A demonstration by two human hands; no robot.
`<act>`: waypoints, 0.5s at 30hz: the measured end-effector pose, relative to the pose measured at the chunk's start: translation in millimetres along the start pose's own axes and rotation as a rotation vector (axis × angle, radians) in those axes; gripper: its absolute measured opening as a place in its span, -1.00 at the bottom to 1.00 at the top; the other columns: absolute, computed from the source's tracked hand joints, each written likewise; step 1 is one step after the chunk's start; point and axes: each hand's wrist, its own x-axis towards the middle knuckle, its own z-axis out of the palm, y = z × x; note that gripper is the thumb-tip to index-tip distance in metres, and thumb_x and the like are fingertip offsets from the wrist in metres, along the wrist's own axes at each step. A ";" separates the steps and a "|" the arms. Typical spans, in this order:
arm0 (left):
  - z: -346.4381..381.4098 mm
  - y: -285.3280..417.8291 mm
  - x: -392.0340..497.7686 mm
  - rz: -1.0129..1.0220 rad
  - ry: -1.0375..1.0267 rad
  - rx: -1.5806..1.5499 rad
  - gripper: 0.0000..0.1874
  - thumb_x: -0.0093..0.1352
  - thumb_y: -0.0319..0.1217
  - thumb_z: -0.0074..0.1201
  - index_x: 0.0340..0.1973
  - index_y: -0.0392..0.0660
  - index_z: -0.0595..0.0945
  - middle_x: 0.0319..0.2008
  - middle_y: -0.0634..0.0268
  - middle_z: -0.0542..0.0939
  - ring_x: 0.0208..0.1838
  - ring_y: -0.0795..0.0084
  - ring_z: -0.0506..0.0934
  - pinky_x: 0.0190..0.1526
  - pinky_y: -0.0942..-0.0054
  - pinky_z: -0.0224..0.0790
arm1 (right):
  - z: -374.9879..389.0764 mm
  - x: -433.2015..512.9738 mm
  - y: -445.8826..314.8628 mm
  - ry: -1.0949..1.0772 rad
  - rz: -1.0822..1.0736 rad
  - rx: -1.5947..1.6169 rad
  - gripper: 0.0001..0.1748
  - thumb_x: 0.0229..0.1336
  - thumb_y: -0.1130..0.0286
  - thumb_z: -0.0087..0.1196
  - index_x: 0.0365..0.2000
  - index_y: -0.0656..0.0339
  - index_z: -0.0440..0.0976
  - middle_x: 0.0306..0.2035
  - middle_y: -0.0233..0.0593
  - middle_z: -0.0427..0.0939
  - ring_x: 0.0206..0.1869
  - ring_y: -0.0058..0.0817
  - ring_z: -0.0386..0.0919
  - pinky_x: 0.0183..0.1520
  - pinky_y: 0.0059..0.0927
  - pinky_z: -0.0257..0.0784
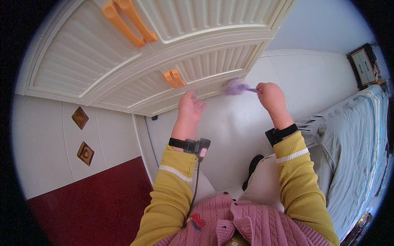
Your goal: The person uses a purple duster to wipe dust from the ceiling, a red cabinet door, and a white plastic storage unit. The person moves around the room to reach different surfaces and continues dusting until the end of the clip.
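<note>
My right hand (271, 96) grips the thin handle of a purple fluffy duster (236, 86). The duster's head is blurred and lies in front of the lower right part of a cream cabinet (212, 63); whether it touches the panel I cannot tell. With nothing in it, my left hand (190, 107) is held up with fingers apart, just below the small orange handles (174, 78) of the cabinet's lower doors. Larger orange handles (129, 23) sit on the doors above. Each wrist has a black strap, and a cable runs from the left one.
To the right stands a bed with a grey-blue striped cover (354, 153). A small cabinet (364, 66) is in the far right corner. On the left is a white panel with brown diamond-shaped ornaments (80, 117), above a dark red surface (95, 203). The floor (221, 138) is pale and glossy.
</note>
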 end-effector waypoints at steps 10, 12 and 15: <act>-1.7 2.8 4.0 0.016 0.044 -0.016 -0.29 0.47 -0.24 0.03 0.45 -0.12 0.15 0.43 -0.03 0.14 0.43 -0.01 0.20 0.45 -0.20 -0.03 | 5.0 -6.4 -9.8 -0.005 -0.172 0.231 -0.81 0.08 0.47 0.16 -0.24 0.19 0.61 -0.37 0.07 0.60 -0.26 0.10 0.56 -0.18 0.02 0.47; -1.5 4.4 2.6 0.026 0.084 -0.027 -0.30 0.47 -0.24 0.03 0.45 -0.10 0.15 0.42 -0.03 0.15 0.42 0.01 0.22 0.45 -0.20 -0.02 | 1.9 -5.9 -12.3 -0.048 0.014 0.004 -0.82 0.08 0.46 0.15 -0.26 0.18 0.60 -0.35 0.10 0.60 -0.21 0.11 0.56 -0.13 0.06 0.46; -4.7 8.5 -3.2 0.060 0.047 -0.043 -0.30 0.48 -0.23 0.03 0.45 -0.10 0.15 0.41 -0.05 0.15 0.42 0.03 0.23 0.45 -0.20 -0.01 | -4.6 -8.3 -15.4 -0.167 -0.151 0.348 -0.84 0.09 0.47 0.14 -0.27 0.21 0.60 -0.34 0.11 0.60 -0.21 0.10 0.56 -0.12 0.05 0.47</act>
